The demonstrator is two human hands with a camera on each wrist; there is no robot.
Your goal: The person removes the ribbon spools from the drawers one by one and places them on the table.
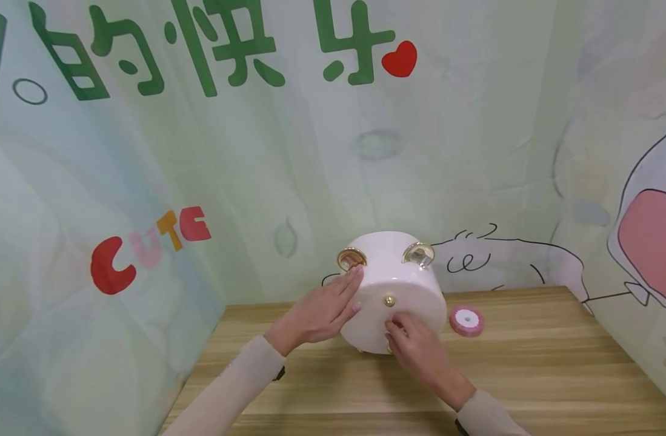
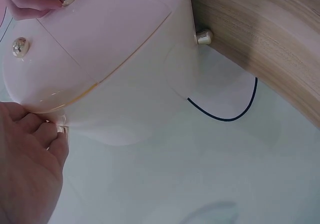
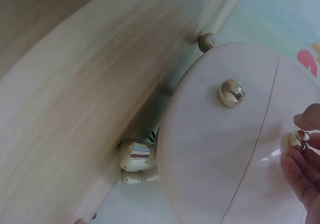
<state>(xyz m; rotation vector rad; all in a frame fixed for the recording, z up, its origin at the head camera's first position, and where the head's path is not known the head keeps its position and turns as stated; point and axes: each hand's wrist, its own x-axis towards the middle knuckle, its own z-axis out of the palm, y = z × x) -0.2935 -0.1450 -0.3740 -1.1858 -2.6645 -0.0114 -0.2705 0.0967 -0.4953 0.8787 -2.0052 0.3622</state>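
Observation:
A glossy white rounded box point(image 1: 392, 272) stands on the table, with gold ear-like rings on top and gold knobs on its round front. My right hand point(image 1: 420, 351) pinches the middle knob point(image 3: 299, 140) between thumb and fingers. Above that hand the top knob point(image 1: 389, 300) shows, and the lower knob point(image 3: 231, 93) is free of the fingers. My left hand point(image 1: 324, 307) rests against the box's upper left edge, its fingers lying beside the left gold ear point(image 1: 350, 258). Thin seams cross the front face in both wrist views.
A pink-rimmed ribbon spool point(image 1: 466, 321) lies on the wooden table point(image 1: 529, 363), just right of the box. Printed cloth point(image 1: 311, 181) hangs close behind it and along the sides. Small gold feet point(image 3: 135, 155) stick out under the box.

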